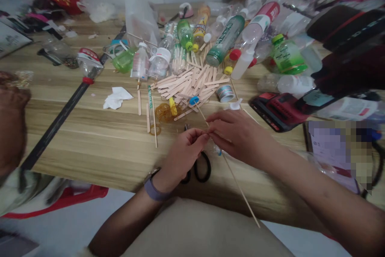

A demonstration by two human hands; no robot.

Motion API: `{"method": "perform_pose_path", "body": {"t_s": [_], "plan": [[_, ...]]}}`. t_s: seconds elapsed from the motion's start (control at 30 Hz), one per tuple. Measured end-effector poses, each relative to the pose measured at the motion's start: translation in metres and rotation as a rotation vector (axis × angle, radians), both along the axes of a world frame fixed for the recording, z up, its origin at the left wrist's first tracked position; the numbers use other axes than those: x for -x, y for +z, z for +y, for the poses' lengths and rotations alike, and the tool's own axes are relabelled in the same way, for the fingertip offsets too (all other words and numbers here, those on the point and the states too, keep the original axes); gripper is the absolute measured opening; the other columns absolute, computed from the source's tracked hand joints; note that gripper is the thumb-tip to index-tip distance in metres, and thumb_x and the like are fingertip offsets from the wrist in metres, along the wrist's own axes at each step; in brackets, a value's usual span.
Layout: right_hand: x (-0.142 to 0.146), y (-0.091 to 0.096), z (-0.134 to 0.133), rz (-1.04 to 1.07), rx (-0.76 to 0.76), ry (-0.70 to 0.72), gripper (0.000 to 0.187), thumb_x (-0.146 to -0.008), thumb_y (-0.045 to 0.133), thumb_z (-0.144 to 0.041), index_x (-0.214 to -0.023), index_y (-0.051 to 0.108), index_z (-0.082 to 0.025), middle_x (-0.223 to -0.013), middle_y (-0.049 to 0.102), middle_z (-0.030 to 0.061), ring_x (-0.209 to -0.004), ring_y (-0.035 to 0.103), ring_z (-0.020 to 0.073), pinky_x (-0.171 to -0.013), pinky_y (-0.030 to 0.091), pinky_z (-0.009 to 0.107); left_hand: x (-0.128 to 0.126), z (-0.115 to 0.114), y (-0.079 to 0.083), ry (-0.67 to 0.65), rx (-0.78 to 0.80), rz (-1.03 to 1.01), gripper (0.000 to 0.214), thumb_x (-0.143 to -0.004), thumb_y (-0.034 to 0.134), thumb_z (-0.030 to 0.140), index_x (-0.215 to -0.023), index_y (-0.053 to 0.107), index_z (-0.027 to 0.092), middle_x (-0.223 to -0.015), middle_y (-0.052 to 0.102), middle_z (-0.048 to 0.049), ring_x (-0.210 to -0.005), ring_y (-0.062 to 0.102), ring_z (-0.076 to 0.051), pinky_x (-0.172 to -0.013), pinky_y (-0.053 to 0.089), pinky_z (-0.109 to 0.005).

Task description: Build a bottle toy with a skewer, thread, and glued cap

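Observation:
Both hands meet over the table around a long thin wooden stick (240, 189). My left hand (185, 150), with a watch (155, 185) on its wrist, pinches at the stick with thumb and forefinger. Fingertips of my right hand (239, 134) press together at the same spot from the other side. A blue bottle cap (194, 100) sits at the stick's far end. Another small blue piece (218, 151) shows just below my right fingers, partly hidden. Black-handled scissors (202, 166) lie under my left hand. What exactly is between the fingertips is hidden.
A pile of craft sticks (192, 84), rubber bands (164, 112) and a wire spool (225, 93) lie ahead. Many plastic bottles (227, 40) crowd the back. A cordless drill (279, 108) lies right. Another person's hand (12, 116) is at the left edge, near a dark strip (63, 122).

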State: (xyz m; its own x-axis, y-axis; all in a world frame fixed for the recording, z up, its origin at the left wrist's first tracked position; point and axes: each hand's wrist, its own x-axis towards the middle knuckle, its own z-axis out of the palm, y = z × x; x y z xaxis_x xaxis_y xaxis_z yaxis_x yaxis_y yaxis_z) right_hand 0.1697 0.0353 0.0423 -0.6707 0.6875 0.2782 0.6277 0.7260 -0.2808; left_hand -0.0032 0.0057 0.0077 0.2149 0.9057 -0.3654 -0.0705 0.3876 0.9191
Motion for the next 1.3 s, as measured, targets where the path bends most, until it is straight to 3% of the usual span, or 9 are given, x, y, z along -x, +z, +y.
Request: {"method": "perform_pose_path", "body": {"t_s": [0.17,0.27,0.53,0.67,0.8,0.9,1.0,1.1,1.3], "plan": [[-0.001,-0.001,0.002,-0.044,-0.147,0.051,0.012,-0.094,0.059,-0.014,-0.092,0.07,-0.016,-0.097,0.071,0.0087,-0.086,0.064,0.0231,-0.077,0.041,0.036,0.004,0.001,-0.002,-0.032,-0.161,0.169,0.018,-0.086,0.062,0.035,-0.086,0.066,0.017,-0.072,0.061,0.0028,-0.063,0.05,-0.011,-0.058,0.038,-0.024],[-0.002,-0.003,0.003,-0.03,-0.173,0.079,0.02,-0.094,0.054,-0.008,-0.095,0.072,-0.017,-0.094,0.071,0.0076,-0.085,0.063,0.0216,-0.079,0.04,0.036,0.005,0.002,-0.001,-0.044,-0.194,0.199,0.017,-0.086,0.062,0.033,-0.084,0.068,0.017,-0.075,0.065,0.0008,-0.066,0.053,-0.012,-0.059,0.04,-0.024],[0.001,-0.007,0.005,-0.008,-0.144,0.121,0.034,-0.094,0.046,-0.003,-0.104,0.073,-0.02,-0.093,0.071,0.0063,-0.084,0.064,0.0206,-0.076,0.041,0.034,-0.002,0.001,0.002,0.022,0.044,-0.118,0.014,-0.077,0.068,0.031,-0.076,0.062,0.019,-0.047,0.042,0.0101,-0.042,0.033,-0.006,-0.041,0.025,-0.02],[0.002,-0.001,0.002,0.008,0.031,-0.042,0.033,-0.097,0.042,-0.011,-0.114,0.07,-0.018,-0.099,0.072,0.0093,-0.085,0.067,0.0233,-0.071,0.047,0.033,-0.003,0.003,0.007,0.037,0.231,-0.287,0.02,-0.072,0.07,0.027,-0.067,0.052,0.021,-0.042,0.04,0.0107,-0.036,0.028,-0.004,-0.037,0.021,-0.017],[-0.003,0.005,-0.009,0.093,0.256,-0.217,0.035,-0.098,0.039,-0.022,-0.115,0.068,-0.015,-0.099,0.073,0.0111,-0.085,0.07,0.0242,-0.07,0.051,0.033,-0.002,0.005,0.009,0.067,0.406,-0.422,0.022,-0.078,0.062,0.02,-0.061,0.047,0.02,-0.04,0.042,0.0093,-0.032,0.027,-0.003,-0.034,0.019,-0.014],[-0.008,0.008,-0.025,0.176,0.585,-0.268,0.037,-0.097,0.038,-0.027,-0.12,0.065,-0.016,-0.085,0.074,0.006,-0.061,0.066,0.0171,-0.058,0.05,0.029,0.0,0.007,0.01,0.066,0.516,-0.512,0.021,-0.084,0.056,0.019,-0.063,0.051,0.019,-0.041,0.041,0.0092,-0.031,0.028,-0.002,-0.033,0.02,-0.013],[-0.012,0.009,-0.044,0.303,0.863,-0.272,0.043,-0.097,0.037,-0.029,-0.135,0.055,-0.017,-0.095,0.073,0.0056,-0.051,0.061,0.0119,-0.055,0.049,0.028,0.0,0.01,0.013,0.041,0.581,-0.572,0.023,-0.089,0.051,0.018,-0.066,0.054,0.017,-0.042,0.038,0.0097,-0.03,0.027,-0.002,-0.032,0.02,-0.012],[-0.014,0.005,-0.062,0.402,0.961,-0.29,0.049,-0.096,0.04,-0.033,-0.143,0.047,-0.019,-0.109,0.07,0.0082,-0.059,0.065,0.0124,-0.06,0.053,0.03,-0.002,0.013,0.017,0.044,0.616,-0.635,0.03,-0.093,0.042,0.015,-0.064,0.052,0.016,-0.043,0.037,0.0093,-0.03,0.028,-0.002,-0.031,0.022,-0.011],[-0.015,-0.011,-0.086,0.47,0.973,-0.378,0.045,-0.088,0.056,-0.034,-0.131,0.058,-0.022,-0.093,0.069,0.0042,-0.064,0.061,0.0145,-0.059,0.051,0.028,-0.005,0.013,0.02,0.046,0.623,-0.686,0.033,-0.093,0.041,0.012,-0.061,0.048,0.016,-0.044,0.038,0.0088,-0.031,0.028,-0.001,-0.031,0.023,-0.011]]}}
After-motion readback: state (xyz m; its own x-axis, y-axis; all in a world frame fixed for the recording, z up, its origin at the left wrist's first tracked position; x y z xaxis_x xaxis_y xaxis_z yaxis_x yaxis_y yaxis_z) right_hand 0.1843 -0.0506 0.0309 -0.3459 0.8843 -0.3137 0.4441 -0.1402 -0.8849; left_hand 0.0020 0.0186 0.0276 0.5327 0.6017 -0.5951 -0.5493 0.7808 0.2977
